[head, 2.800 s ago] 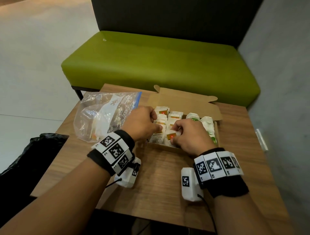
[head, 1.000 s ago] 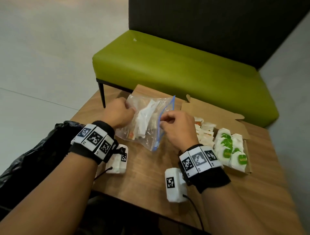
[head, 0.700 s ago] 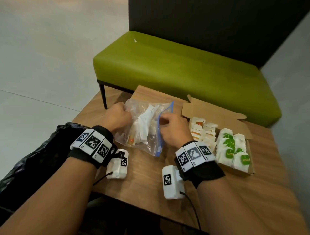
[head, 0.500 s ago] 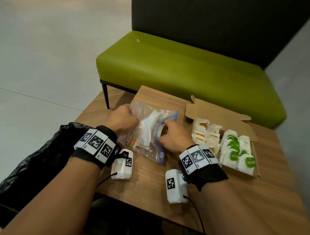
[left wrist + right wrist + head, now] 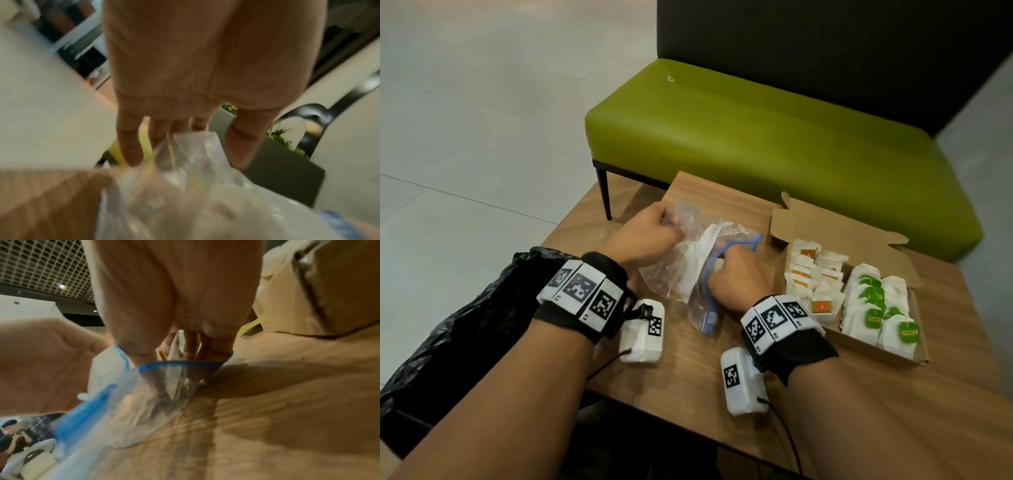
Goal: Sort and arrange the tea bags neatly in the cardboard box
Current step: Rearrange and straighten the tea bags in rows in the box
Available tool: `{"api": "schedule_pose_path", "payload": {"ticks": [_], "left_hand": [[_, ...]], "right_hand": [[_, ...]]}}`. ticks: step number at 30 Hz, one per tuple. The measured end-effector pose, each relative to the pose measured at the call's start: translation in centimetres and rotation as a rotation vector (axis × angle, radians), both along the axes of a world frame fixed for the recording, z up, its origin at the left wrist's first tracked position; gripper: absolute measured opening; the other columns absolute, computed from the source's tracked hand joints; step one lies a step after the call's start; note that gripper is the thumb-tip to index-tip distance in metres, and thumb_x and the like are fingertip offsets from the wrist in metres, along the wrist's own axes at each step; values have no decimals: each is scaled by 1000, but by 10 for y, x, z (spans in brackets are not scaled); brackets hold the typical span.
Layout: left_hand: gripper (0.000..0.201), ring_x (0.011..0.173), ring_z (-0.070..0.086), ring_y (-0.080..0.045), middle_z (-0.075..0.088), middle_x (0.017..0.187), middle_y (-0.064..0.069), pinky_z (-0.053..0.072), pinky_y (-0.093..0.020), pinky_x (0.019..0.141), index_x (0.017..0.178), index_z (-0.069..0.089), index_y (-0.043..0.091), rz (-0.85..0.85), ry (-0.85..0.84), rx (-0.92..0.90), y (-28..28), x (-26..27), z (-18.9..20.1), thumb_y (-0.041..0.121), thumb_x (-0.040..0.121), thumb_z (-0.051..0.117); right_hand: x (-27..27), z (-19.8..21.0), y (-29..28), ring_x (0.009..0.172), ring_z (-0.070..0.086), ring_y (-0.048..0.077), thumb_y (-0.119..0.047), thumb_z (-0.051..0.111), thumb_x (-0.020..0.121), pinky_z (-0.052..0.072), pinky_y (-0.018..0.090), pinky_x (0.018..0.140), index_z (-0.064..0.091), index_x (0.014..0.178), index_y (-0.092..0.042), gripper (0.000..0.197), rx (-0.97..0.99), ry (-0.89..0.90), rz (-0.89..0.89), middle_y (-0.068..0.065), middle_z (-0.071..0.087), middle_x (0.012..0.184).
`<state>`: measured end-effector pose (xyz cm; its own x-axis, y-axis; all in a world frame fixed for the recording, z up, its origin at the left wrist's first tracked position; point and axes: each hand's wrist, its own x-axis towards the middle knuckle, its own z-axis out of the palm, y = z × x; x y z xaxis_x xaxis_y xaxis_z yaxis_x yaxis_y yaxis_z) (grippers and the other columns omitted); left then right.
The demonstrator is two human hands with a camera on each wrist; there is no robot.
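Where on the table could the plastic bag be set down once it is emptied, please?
Bare wood lies along the table near edge, in front of the cardboard box, and between the forearms. It is crowded around the plastic bag, held by the left hand and right hand.

The zip bag (image 5: pixel 690 270) is clear plastic with a blue seal strip, and white sachets show through it; it lies on a desk (image 5: pixel 688 373) of brown wood grain. Right of the bag, the plain brown cardboard box (image 5: pixel 835 226) holds white tea bags, some with red-orange tags (image 5: pixel 820 307), some with green tags (image 5: pixel 873 318). Behind the desk stands an olive-green bench (image 5: pixel 774 137) with a dark backrest; both wrists wear black bands (image 5: pixel 582 298) with black-and-white square-code markers.
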<state>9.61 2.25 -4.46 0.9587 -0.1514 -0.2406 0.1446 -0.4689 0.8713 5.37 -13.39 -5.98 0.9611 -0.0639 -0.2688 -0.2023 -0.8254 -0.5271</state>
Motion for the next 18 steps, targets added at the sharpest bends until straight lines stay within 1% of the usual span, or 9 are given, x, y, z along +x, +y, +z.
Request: {"api": "schedule_pose_path", "payload": {"ticks": [2,4,6,7,8,11,14,16,18], "left_hand": [[24,85,57,-17,59,94,3,40,-27,61,104,54,21,-88,4,340,11,1,8,26,86,68],[24,78,58,-13,62,87,3,41,-24,57,99,57,19,-152,70,479,15,-1,7,30,84,72],[25,80,66,-18,67,86,-3,57,-32,68,100,62,16,-103,151,407,14,-2,-3,29,83,74],[23,82,68,-23,69,89,-6,60,-38,75,102,64,16,-57,169,347,12,-2,-7,25,82,73],[20,84,70,-26,70,90,-8,61,-42,78,101,65,16,-29,167,300,10,-3,-9,21,83,72],[4,84,70,-30,71,87,-10,60,-46,82,91,66,13,-18,145,182,4,-4,-11,12,87,65],[6,82,70,-30,70,88,-12,60,-47,80,92,64,12,-24,117,134,2,-2,-12,14,93,59],[7,80,70,-29,69,88,-12,61,-45,78,94,63,11,-6,110,134,4,0,-14,14,94,57],[12,75,68,-28,68,83,-11,60,-44,77,90,63,11,5,98,141,3,0,-16,12,94,52]], "right_hand": [[-1,-1,-2,78,62,25,1,56,84,50,33,61,67,92,0,13,13,-2,-20,13,67,91],[0,-2,0,76,63,25,1,56,84,52,33,61,65,86,0,9,38,12,7,13,66,86],[0,-3,4,73,63,26,0,57,81,53,34,57,62,84,-4,7,56,14,62,11,64,81],[0,-5,6,74,63,27,-1,58,78,54,37,57,61,87,-6,10,59,-2,97,10,64,81],[-1,-6,8,74,63,26,-3,59,77,54,38,57,60,87,-9,12,35,-7,123,8,63,80],[2,-16,11,74,63,28,-3,58,81,54,38,62,56,73,-13,12,-83,-51,164,7,60,77],[4,-21,10,85,66,30,-5,55,89,58,44,77,66,91,-9,12,-141,-122,199,10,68,92],[5,-23,9,87,67,27,-5,56,89,57,42,78,67,96,-8,14,-137,-162,239,8,69,95],[3,-23,7,90,66,22,-10,63,85,59,38,75,68,103,-12,18,-39,-152,206,2,68,100]]}}
